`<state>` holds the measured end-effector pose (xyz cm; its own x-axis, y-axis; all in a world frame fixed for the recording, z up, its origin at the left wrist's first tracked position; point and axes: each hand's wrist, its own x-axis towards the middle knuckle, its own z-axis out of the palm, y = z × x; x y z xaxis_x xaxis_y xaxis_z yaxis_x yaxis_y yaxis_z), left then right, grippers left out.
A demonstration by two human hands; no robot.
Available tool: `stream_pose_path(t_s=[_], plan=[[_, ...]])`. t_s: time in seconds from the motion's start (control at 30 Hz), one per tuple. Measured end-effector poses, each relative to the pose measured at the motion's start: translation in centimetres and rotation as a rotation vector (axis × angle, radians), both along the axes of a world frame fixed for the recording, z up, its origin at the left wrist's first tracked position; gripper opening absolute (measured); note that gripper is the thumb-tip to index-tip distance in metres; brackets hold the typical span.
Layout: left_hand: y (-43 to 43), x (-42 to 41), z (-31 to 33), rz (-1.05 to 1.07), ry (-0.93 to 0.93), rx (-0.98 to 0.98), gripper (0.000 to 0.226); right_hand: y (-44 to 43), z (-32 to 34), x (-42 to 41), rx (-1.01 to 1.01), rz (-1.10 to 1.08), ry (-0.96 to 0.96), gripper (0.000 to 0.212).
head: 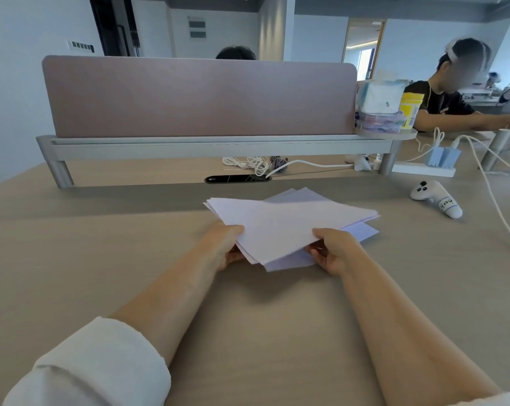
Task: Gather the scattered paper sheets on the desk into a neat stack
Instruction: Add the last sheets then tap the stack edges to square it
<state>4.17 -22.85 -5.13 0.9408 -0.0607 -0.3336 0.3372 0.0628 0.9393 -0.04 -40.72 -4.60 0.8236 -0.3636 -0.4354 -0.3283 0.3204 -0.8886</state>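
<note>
Two hands: left hand (226, 244) grips the near-left edge of the paper sheets (286, 221), thumb on top; right hand (334, 249) grips the near-right edge, fingers curled under.
Sheets: fanned pile with skewed corners, mid-bench (248, 317), between both hands.
Right of pile: white controller (435, 197), well apart; white cable (494, 200) runs past it.
Behind pile: cable slot (237, 179), tangled cords (253, 165), divider screen (198, 96) on a raised rail.
Far right: power strip (423, 169), tissue box (379, 95), yellow tub (410, 111).
</note>
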Motion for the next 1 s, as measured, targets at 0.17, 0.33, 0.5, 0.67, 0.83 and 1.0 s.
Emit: stream_pose_path(t_s=[0.17, 0.33, 0.5, 0.67, 0.83, 1.0], plan=[[0.7, -0.1, 0.5, 0.135, 0.011, -0.207, 0.018, -0.2, 0.1, -0.5, -0.318, 0.431, 0.175, 0.061], [1.8, -1.4, 0.9, 0.151, 0.012, -0.235, 0.019, 0.8, 0.0, -0.5, -0.225, 0.451, 0.164, 0.073], [3.3, -4.6, 1.4, 0.065, -0.035, -0.181, 0.018, 2.3, -0.3, 0.0, -0.098, 0.311, -0.032, 0.037], [4.5, -6.7, 1.1, -0.062, -0.099, -0.064, 0.011, 3.0, -1.3, 0.9, -0.052, 0.226, -0.045, 0.019], [11.7, -3.5, 1.3, -0.015, 0.094, -0.267, 0.071, 3.1, -0.9, 0.5, -0.091, 0.268, -0.041, 0.032], [15.8, -1.3, -0.1, -0.211, 0.181, -0.093, 0.082, 2.9, -0.9, -0.2, -0.165, 0.574, -0.046, 0.032]])
